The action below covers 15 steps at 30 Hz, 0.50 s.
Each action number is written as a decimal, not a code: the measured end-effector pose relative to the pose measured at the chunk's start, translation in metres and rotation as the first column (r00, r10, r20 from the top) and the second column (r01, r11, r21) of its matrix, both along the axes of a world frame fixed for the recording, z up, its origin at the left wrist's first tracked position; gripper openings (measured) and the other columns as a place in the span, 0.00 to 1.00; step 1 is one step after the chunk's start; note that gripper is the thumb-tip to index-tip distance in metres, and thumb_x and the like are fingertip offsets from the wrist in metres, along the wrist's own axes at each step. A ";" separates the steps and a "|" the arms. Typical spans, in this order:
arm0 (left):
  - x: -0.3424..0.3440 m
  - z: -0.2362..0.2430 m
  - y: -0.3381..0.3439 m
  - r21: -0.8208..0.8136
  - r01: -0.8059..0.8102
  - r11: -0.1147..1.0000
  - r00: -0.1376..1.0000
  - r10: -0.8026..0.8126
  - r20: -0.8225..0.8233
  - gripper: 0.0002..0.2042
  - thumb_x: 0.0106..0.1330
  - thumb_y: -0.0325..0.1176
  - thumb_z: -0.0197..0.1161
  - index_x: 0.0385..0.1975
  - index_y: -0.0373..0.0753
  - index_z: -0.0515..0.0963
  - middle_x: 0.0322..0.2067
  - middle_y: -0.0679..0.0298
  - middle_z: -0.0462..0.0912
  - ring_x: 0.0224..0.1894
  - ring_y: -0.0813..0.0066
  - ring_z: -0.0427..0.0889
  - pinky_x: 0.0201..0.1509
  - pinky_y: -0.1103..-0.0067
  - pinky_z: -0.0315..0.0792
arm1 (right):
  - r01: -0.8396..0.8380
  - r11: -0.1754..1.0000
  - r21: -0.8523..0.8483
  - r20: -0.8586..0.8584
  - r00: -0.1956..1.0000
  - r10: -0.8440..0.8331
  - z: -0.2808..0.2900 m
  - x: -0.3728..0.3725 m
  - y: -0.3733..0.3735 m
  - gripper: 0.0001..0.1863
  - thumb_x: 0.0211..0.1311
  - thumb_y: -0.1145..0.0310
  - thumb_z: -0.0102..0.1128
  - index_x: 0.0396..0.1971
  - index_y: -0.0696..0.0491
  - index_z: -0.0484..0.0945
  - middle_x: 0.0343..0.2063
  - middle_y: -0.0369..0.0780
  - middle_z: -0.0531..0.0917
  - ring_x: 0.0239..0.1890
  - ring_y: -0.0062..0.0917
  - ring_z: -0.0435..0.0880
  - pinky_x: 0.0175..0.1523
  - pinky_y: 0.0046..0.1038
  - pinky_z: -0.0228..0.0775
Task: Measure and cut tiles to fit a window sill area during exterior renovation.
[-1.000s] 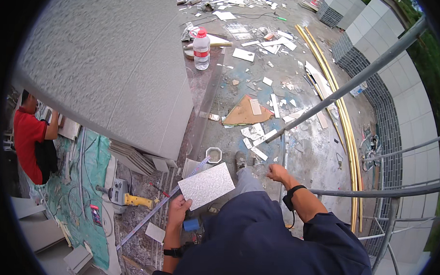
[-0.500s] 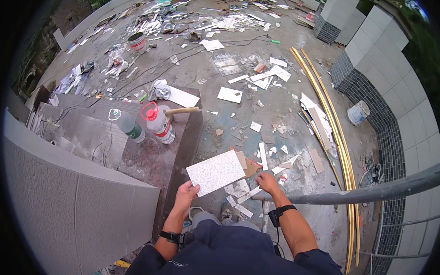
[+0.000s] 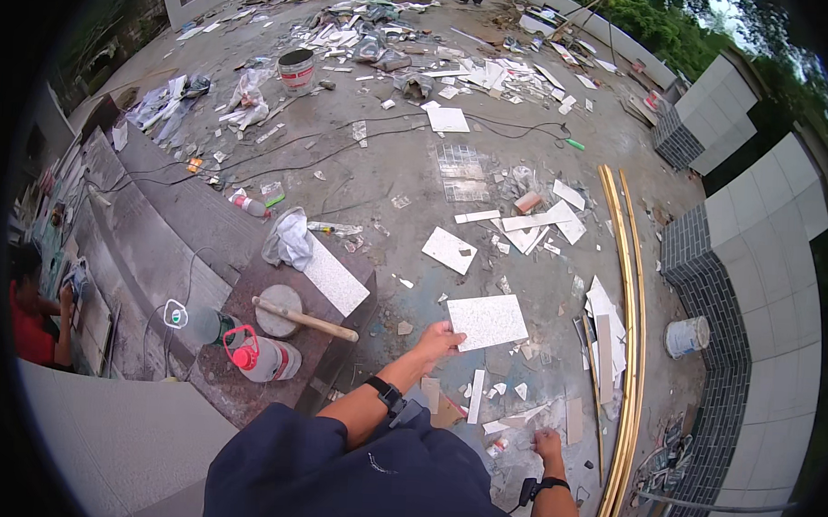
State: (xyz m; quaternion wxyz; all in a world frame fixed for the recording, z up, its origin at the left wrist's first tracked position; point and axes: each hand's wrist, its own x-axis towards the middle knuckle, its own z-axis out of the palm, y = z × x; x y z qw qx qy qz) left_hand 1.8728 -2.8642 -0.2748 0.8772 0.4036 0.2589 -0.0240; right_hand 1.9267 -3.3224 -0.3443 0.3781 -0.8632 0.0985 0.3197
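My left hand (image 3: 438,343) grips a white speckled tile (image 3: 490,321) by its near left corner, fingers and thumb pinching the edge. The tile is held out flat above the littered floor. Lower and to the right, my right hand (image 3: 546,442) is closed with its fingers curled, apart from the tile; whatever it may hold is hidden. Left of my left arm, a mallet (image 3: 316,322) with a wooden handle lies on a dark stone slab (image 3: 258,276). Beside it are a large bottle with a red cap (image 3: 269,358) and a green-labelled bottle (image 3: 209,324).
A second speckled panel (image 3: 336,279) and a crumpled cloth (image 3: 290,240) lie on the slab. Long yellow strips (image 3: 622,357) run along the right. Buckets (image 3: 296,72), cables and tile scraps litter the floor. Another person (image 3: 34,304) is at far left.
My left hand has carried the tile forward and right, while the view has swung round. My right hand, still closed, now sits lower and farther right, away from the tile.
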 end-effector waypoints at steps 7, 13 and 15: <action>0.158 0.033 0.108 0.076 -0.043 0.996 0.999 0.044 -0.013 0.13 0.68 0.30 0.62 0.50 0.36 0.75 0.45 0.61 0.83 0.47 0.73 0.82 0.52 0.72 0.77 | -0.266 0.866 -0.423 -0.075 0.963 0.259 0.014 0.119 -0.064 0.12 0.61 0.63 0.56 0.34 0.56 0.81 0.28 0.49 0.83 0.28 0.38 0.81 0.33 0.38 0.73; 0.228 -0.015 0.240 0.087 -0.312 0.946 0.945 0.319 -0.078 0.13 0.67 0.28 0.62 0.50 0.35 0.77 0.42 0.60 0.85 0.43 0.72 0.84 0.46 0.74 0.79 | -0.554 0.737 -0.387 -0.042 0.809 0.586 -0.074 0.386 0.041 0.14 0.58 0.62 0.57 0.35 0.58 0.80 0.26 0.51 0.83 0.26 0.40 0.81 0.31 0.39 0.73; 0.250 -0.030 0.290 0.128 -0.443 0.887 0.886 0.455 -0.084 0.14 0.66 0.28 0.63 0.50 0.35 0.77 0.41 0.60 0.85 0.42 0.73 0.84 0.45 0.74 0.79 | -0.399 0.893 -0.206 -0.026 0.915 0.403 -0.077 0.489 0.132 0.11 0.57 0.68 0.57 0.32 0.62 0.78 0.19 0.49 0.82 0.17 0.33 0.80 0.21 0.32 0.72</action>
